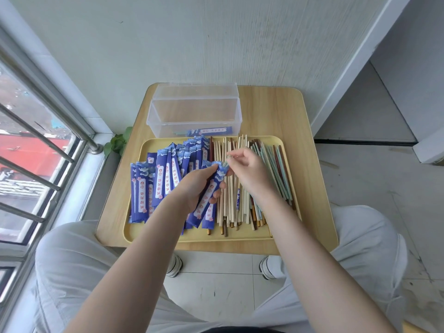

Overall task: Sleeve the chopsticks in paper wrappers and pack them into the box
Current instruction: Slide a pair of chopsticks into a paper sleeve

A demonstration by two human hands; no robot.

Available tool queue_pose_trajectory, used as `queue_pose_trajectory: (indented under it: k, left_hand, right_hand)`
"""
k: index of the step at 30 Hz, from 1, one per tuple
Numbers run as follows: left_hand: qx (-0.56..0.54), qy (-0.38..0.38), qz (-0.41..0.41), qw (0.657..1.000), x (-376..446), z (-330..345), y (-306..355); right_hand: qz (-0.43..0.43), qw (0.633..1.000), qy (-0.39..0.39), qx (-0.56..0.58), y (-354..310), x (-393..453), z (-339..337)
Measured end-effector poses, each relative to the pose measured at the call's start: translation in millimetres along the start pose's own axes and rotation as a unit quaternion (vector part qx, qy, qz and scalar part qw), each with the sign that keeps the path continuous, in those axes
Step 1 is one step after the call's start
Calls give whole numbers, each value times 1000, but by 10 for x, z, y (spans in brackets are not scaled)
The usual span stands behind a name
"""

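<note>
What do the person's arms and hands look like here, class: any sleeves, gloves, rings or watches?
Both forearms are bare, no sleeve in view. The left hand and the right hand wear no gloves; no ring, watch or bracelet shows. Light grey trousers cover the legs.

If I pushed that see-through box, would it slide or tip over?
Probably slide: the clear box looks like thin plastic, sitting flat on the smooth wooden table. It likely feels light, holding only one sleeved pair. Tipping seems unlikely; it is wide and low.

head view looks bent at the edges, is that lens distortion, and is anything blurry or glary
Head view: wide-angle distortion bows the window bars and wall edges; soft, even daylight, no hard shadows; faint sheen on the clear box; hands and chopsticks are slightly soft.
</note>
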State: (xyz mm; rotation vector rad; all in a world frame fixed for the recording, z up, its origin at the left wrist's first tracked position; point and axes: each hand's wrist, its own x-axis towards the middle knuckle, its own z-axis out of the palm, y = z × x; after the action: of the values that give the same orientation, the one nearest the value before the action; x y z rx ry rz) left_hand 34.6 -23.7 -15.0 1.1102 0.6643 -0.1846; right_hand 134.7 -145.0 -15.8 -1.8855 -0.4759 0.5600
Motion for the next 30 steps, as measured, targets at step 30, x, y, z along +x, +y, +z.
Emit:
queue_pose_trajectory:
  k: [30]
  left_hand:
    - [544,310,242,741,612,-699,647]
  right_hand:
    - [83,989,90,-77,-650,1312,69]
